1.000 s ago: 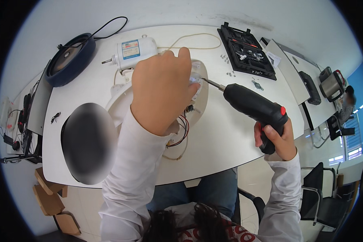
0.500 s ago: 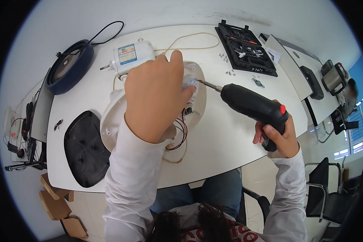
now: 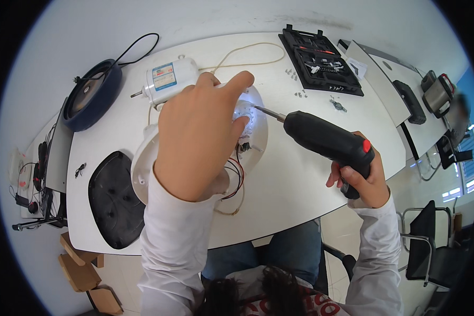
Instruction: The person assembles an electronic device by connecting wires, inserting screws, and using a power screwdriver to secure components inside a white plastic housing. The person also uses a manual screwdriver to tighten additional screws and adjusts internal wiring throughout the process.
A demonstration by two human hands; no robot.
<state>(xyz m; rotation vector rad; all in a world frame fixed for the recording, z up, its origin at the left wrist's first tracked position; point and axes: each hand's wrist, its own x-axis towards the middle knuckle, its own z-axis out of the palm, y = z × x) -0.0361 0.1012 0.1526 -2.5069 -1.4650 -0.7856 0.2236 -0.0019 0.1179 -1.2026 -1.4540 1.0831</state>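
Note:
My right hand (image 3: 373, 181) grips a black cordless screwdriver (image 3: 321, 138) with a red button, its fingers wrapped round the handle. The long bit points left, its tip at a small part inside an open white plastic housing (image 3: 259, 131). Bright light falls on that spot. Over the housing lies my left hand (image 3: 195, 134), gripping it with the thumb near the lit part; most of its fingertips are hidden. Red and black wires (image 3: 240, 174) hang out of the housing towards me. Just behind sits a white cylindrical motor (image 3: 175, 79) with a metal shaft and a label.
An oval black plastic cover (image 3: 116, 203) lies at left, below a dark blue round part (image 3: 96, 95) with a black cord. At the far right is an open black tool case (image 3: 321, 60), with loose screws (image 3: 292, 73) and a small part (image 3: 338, 105) nearby.
A bright light now shines inside the housing at the bit's tip. The screwdriver has shifted slightly left. My left hand has moved a little down and left, still on the housing.

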